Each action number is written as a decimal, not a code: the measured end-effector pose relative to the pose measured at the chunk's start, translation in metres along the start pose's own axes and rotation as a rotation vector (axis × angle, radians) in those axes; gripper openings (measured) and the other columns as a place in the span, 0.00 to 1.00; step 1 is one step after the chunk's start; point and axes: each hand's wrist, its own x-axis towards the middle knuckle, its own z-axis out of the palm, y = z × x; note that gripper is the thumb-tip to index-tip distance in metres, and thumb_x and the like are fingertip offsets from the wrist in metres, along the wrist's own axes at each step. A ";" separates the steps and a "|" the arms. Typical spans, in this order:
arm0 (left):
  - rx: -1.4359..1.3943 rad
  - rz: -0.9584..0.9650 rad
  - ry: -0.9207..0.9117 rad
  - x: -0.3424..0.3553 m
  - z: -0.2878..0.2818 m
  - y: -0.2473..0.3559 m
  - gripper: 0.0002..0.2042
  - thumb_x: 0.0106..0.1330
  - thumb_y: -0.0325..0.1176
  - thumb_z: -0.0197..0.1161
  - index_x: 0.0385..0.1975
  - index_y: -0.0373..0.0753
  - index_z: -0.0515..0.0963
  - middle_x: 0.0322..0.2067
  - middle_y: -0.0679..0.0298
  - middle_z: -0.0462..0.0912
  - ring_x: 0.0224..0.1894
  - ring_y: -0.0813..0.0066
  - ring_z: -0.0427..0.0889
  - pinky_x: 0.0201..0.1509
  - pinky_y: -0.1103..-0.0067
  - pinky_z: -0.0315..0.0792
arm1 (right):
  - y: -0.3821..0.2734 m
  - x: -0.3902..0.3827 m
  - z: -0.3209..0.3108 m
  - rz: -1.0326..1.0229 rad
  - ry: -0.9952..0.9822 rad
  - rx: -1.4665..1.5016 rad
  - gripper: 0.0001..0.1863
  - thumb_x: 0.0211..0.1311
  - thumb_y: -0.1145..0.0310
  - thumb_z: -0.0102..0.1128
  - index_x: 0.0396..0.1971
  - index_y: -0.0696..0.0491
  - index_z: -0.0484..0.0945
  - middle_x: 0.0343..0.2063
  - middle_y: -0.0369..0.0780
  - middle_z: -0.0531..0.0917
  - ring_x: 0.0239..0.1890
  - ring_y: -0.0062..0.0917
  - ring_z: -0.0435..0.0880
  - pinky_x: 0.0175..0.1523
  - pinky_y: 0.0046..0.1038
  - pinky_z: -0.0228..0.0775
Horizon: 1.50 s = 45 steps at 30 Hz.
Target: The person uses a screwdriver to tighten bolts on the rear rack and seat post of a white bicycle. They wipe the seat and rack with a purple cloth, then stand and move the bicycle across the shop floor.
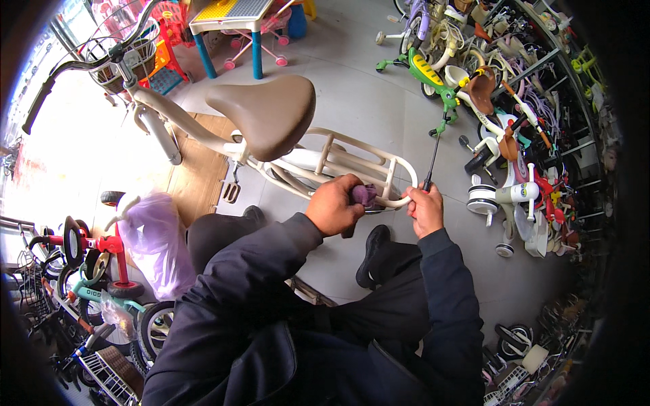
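A cream bicycle (196, 128) with a brown saddle (265, 111) stands in front of me, its rear rack (365, 152) toward my hands. My left hand (336, 206) is closed around a crumpled purple cloth (364, 195), close to the rack's near side rail. At the rear end of the rack, my right hand (426, 208) grips a screwdriver (432, 164) by its dark handle, the long thin shaft pointing away from me. The fingers of that hand are right by the rack's curved end tube; whether they touch it I cannot tell.
Children's bikes and ride-on toys crowd racks on the right, with a green scooter toy (433, 84) in front. At left are a purple plastic bag (154, 243), a red tricycle (120, 260) and several small bikes. A toy table (230, 20) stands at the back, cardboard (203, 162) lies under the bicycle.
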 end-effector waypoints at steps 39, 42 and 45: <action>0.194 -0.262 0.721 0.052 0.012 -0.209 0.10 0.61 0.27 0.64 0.41 0.32 0.79 0.38 0.41 0.85 0.45 0.39 0.84 0.52 0.58 0.77 | 0.011 0.081 -0.134 -0.377 0.653 -1.013 0.11 0.64 0.66 0.59 0.37 0.60 0.76 0.32 0.54 0.85 0.39 0.54 0.86 0.46 0.48 0.76; 0.379 -0.442 0.573 0.040 0.010 -0.223 0.13 0.67 0.37 0.67 0.40 0.33 0.81 0.40 0.41 0.87 0.49 0.39 0.85 0.53 0.56 0.76 | 0.008 0.078 -0.125 -0.369 0.664 -1.010 0.11 0.64 0.66 0.59 0.37 0.60 0.76 0.31 0.54 0.85 0.38 0.54 0.86 0.46 0.48 0.76; 0.421 -0.568 0.445 0.016 0.026 -0.234 0.15 0.64 0.42 0.69 0.39 0.35 0.81 0.40 0.41 0.87 0.49 0.39 0.85 0.55 0.56 0.76 | 0.004 0.076 -0.122 -0.326 0.646 -0.959 0.10 0.63 0.67 0.60 0.36 0.58 0.77 0.31 0.51 0.86 0.38 0.50 0.87 0.46 0.45 0.76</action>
